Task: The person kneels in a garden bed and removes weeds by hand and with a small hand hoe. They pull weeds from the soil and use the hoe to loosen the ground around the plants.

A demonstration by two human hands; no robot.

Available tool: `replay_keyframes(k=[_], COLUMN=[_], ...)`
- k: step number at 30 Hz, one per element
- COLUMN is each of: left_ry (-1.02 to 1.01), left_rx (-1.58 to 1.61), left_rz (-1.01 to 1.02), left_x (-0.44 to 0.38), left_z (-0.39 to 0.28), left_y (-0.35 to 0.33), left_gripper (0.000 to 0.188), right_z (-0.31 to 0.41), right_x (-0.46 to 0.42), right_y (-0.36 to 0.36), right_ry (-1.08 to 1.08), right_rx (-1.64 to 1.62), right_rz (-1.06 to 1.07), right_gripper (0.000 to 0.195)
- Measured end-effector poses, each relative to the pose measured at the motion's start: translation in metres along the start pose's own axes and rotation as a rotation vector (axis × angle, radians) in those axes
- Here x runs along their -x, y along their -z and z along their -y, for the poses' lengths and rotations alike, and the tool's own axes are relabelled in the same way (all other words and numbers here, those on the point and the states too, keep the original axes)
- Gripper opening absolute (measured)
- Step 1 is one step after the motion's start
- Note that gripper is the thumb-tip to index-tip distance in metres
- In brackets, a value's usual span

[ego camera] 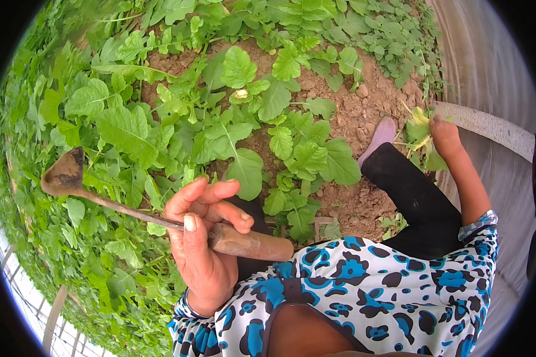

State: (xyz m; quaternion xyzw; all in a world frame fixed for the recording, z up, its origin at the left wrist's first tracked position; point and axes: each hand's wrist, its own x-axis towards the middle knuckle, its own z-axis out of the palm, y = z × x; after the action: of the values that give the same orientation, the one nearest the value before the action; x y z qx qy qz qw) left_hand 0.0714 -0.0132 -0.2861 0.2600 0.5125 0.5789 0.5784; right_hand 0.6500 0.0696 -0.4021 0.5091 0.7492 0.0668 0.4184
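My left hand [205, 241] is raised before my chest and grips a small hand hoe. The hoe's wooden handle [252, 243] points towards my body, while its worn metal blade [67, 172] reaches out to the left above the leaves. On the far right, my right hand [444, 136] is closed around some green and yellowing leaves [417, 131], beside the pale curved bar. Leafy plants [308, 156], radish-like with lobed leaves, grow from the soil between my hands.
Dry, crumbly brown soil [357, 109] shows among the plants. My right foot, in a pink shoe [379, 136], rests on it. A pale curved bar [487, 125] runs along translucent plastic sheeting [482, 58] at the right. Dense foliage [71, 250] covers the left side.
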Motion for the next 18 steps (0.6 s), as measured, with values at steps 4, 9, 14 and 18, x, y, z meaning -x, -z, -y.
replay_keyframes(k=[4,9,14,18], left_ry=[-0.082,-0.117,-0.079,-0.089], left_rx=[-0.050,-0.086,-0.094,-0.059], left_rz=[0.012,0.015,0.038,-0.071], left_x=[0.007,0.010,0.010,0.003], left_z=[0.003,0.004,0.002,-0.002], left_y=[0.001,-0.003,0.004,-0.001], left_gripper=[0.041,0.043,0.053,0.077], right_z=[0.081,0.207,0.283,0.309], right_x=[0.002,0.016,0.030,0.013], right_y=[0.106,0.266,0.322,0.313], right_ry=[0.173,0.915,0.977,0.811], right_rx=[-0.476,-1.292,-1.632,-1.729], right_rz=[-0.126,-0.271,-0.201,-0.406], right_gripper=[0.055,0.075,0.063,0.053])
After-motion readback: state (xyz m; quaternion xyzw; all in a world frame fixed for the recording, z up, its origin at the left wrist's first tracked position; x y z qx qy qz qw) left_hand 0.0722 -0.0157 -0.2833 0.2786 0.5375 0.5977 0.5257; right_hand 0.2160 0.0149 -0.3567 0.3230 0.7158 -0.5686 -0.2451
